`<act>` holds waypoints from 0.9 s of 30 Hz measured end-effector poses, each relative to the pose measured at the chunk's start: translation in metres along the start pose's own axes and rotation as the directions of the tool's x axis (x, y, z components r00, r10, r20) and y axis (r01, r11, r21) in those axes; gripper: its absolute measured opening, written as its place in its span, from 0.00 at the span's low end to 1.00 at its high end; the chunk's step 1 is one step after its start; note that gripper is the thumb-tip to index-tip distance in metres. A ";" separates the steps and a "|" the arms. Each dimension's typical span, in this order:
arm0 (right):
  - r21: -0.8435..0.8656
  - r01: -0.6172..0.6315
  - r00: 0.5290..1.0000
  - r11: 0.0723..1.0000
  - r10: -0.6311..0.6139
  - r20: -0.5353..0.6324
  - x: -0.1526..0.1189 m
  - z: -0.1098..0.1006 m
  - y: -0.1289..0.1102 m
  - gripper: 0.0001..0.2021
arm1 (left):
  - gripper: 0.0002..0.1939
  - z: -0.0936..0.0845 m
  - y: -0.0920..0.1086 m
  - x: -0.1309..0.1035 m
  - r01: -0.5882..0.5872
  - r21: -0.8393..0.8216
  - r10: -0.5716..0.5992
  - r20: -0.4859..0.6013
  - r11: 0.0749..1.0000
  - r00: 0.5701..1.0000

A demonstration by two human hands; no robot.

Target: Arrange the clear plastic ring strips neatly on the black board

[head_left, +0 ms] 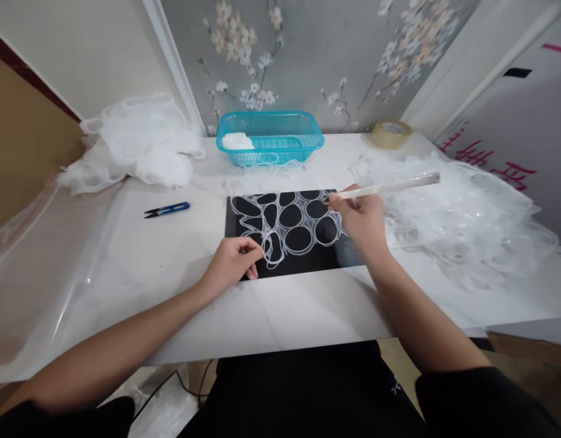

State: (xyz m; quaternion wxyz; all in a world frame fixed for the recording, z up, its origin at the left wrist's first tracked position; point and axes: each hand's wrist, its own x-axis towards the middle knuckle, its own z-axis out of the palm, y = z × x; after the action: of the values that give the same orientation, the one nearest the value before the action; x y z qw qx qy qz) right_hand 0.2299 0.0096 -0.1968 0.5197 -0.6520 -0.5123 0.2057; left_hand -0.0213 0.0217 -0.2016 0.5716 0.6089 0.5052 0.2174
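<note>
A strip of sheer white fabric with round outlined loops [303, 240] lies over a black board [257, 271] in front of me. With thumb and forefinger together, my left hand [235, 258] pinches the strip's near left edge, where the loops are bunched and folded. My right hand [360, 216] is closed round a slim, pale pen-like stick [394, 184]. The stick's back end points up to the right, and its other end is at the strip's upper right loops; my fingers partly cover that tip, so I cannot tell whether it touches.
Blue thread snips [167, 210] lie on the white table [171, 304] at left. Behind stands a turquoise plastic basket [271, 159] with a white wad inside. Piles of sheer white fabric sit at far left [139, 146] and right [467, 213]. A tape roll [389, 135] rests at the back.
</note>
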 end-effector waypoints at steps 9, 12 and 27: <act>0.420 -0.532 0.791 0.736 0.255 0.556 -0.034 0.024 -0.029 0.15 | 0.07 -0.003 -0.004 -0.001 -0.020 0.010 0.019 0.035 1.000 0.999; 0.362 -0.580 0.724 0.730 0.258 0.639 -0.048 0.040 -0.034 0.16 | 0.08 -0.003 -0.006 -0.001 -0.043 -0.005 0.043 0.053 0.999 0.998; 0.316 -0.451 0.779 0.835 0.196 0.595 -0.051 0.049 -0.023 0.10 | 0.05 -0.002 -0.002 -0.003 -0.038 -0.031 0.039 0.043 0.999 0.998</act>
State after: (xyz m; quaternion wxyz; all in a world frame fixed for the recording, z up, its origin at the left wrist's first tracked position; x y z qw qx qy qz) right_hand 0.1598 -0.0140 -0.2082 0.4431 -0.5117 -0.4533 0.5799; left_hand -0.0252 0.0194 -0.2020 0.5874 0.6142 0.4776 0.2227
